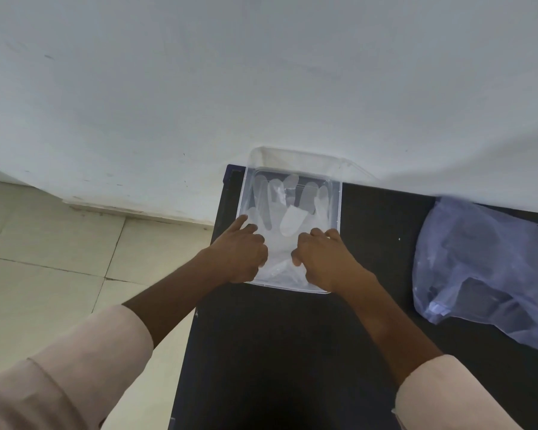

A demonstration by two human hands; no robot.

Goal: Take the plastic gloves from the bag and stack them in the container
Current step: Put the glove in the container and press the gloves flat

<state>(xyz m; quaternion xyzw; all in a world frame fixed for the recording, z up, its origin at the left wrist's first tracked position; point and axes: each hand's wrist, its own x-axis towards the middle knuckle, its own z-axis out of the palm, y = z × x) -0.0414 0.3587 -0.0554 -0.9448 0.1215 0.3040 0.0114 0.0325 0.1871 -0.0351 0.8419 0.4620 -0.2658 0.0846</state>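
Gloves (288, 212) (clear plastic) lie between both hands (238, 252) in container (339, 193).

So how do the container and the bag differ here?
The container is rigid, rectangular and clear; the bag is limp, crumpled and bluish. The container is at the table's far left with gloves and both hands in it; the bag lies untouched at the right. Both are see-through plastic.
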